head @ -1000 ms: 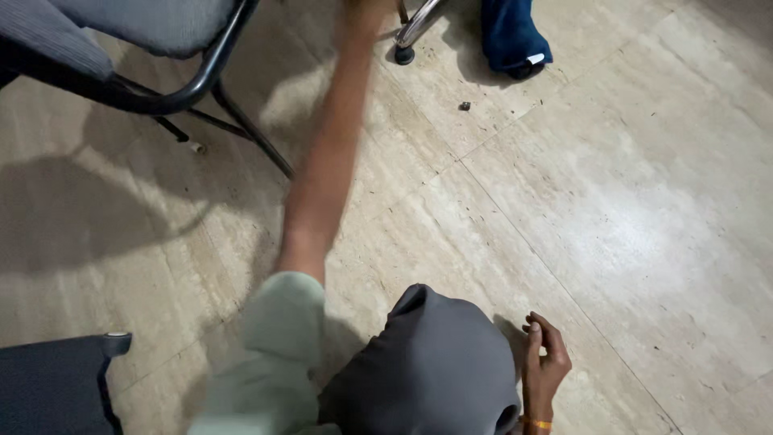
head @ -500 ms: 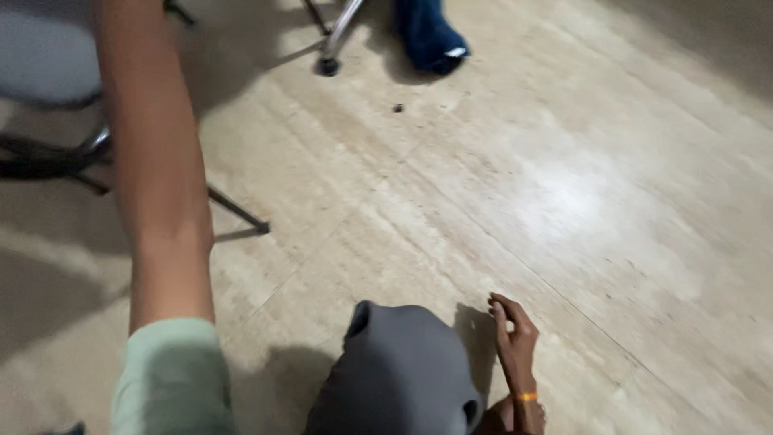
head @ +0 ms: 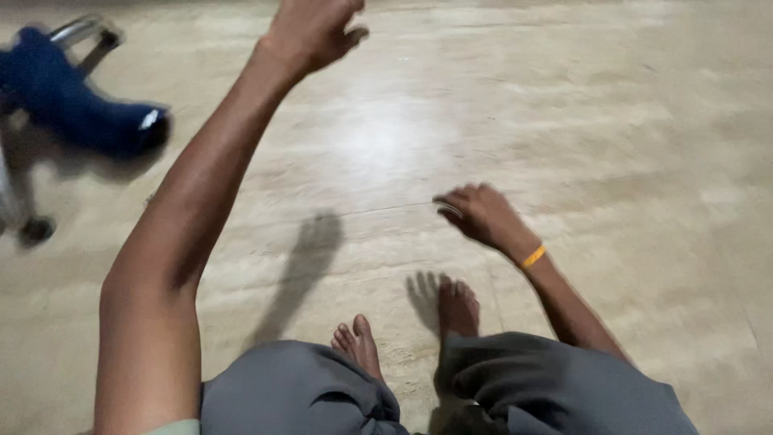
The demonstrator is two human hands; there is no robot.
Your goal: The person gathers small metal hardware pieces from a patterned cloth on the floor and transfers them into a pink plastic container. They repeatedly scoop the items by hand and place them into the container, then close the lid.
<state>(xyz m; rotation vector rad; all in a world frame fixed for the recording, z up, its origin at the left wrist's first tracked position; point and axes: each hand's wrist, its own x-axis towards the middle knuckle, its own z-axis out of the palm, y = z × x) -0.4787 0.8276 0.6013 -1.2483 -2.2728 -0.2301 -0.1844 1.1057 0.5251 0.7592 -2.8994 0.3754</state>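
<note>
Hands empty: I see my left hand (head: 312, 32) raised with fingers loosely curled, perhaps for balance, and my right hand (head: 477, 213) slack above the floor (head: 612, 137). My bare feet (head: 407, 322) stand below; a blue shoe (head: 76, 105) sits far left.

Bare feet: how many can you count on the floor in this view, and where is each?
2. The left foot pokes out beyond the left grey trouser leg; the right foot lies beside it, below the right hand.

The left hand (head: 312, 31) is cut off by the top edge, and the blue shoe (head: 76, 101) is blurred.
</note>
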